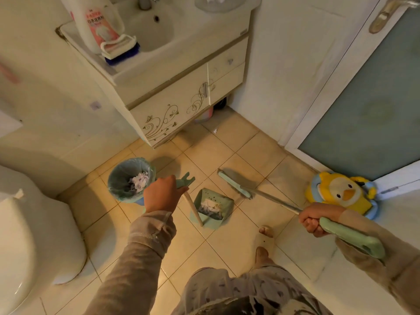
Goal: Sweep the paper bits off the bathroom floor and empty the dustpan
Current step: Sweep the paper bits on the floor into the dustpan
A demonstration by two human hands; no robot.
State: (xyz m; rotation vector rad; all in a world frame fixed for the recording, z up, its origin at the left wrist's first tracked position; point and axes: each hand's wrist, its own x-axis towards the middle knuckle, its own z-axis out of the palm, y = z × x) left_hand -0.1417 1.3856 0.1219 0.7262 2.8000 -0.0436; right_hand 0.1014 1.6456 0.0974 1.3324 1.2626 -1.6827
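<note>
My left hand (162, 193) grips the top of the long handle (193, 209) of a pale green dustpan (212, 206), which stands on the tiled floor with white paper bits inside. My right hand (314, 220) grips the green handle of a broom (235, 185); its head lies on the tiles just right of the dustpan. A small bin (130, 179) with a green liner stands left of the dustpan and holds crumpled paper. One white paper bit (214, 130) lies on the floor near the cabinet's right corner.
A sink cabinet (181, 103) juts out ahead with a bottle and a brush on its top. The toilet (34, 242) fills the left side. A yellow duck-shaped stool (343, 193) sits by the door (363, 110) on the right. My bare feet (263, 248) stand behind the dustpan.
</note>
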